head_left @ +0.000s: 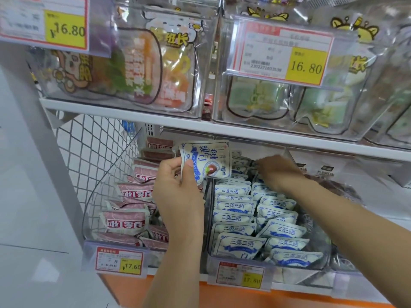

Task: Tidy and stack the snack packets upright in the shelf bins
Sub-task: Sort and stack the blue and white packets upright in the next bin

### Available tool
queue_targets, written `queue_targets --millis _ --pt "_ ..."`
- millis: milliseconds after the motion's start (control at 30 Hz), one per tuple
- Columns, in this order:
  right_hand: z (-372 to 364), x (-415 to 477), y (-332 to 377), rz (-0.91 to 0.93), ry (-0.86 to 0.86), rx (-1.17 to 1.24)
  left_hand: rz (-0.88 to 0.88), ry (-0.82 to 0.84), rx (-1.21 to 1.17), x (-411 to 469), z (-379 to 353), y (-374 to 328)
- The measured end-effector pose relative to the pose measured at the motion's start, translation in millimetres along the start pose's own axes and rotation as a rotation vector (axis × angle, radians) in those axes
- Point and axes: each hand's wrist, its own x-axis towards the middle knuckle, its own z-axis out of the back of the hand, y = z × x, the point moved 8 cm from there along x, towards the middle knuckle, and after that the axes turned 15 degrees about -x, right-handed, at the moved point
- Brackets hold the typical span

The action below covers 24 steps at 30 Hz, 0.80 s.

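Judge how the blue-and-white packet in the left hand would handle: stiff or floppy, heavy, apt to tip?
Probably floppy: the packet curls where the left hand pinches its lower corner. Likely light, since that pinch alone holds it up. Apt to tip, perhaps: the matching packets below lean on one another.

Glossy plastic packet [205,161], clear plastic bin [222,260]
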Motion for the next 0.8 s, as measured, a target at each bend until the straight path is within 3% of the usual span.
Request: queue_targets --millis 67,133,300,467,667,800 --pt "-11 -4 9 0.078 0.149 0.098 -0.001 -0.008 0.009 0 1 0" --pt "-9 -8 9 0.085 0.184 0.146 -0.006 -0.009 0.016 -1 0 0" --pt "13 -12 8 0.078 -0.002 0.173 0.018 -0.034 -0.033 -2 3 2" --pt "16 1 18 0.141 -0.004 0.424 0.054 -0.066 -0.125 -6 3 -3" --pt "19 15 56 0.266 -0.014 0.407 0.05 -0.14 -0.139 -4 11 -4" --pt "28 14 52 0.232 -0.044 0.579 0.059 -0.181 -0.156 1 17 0"
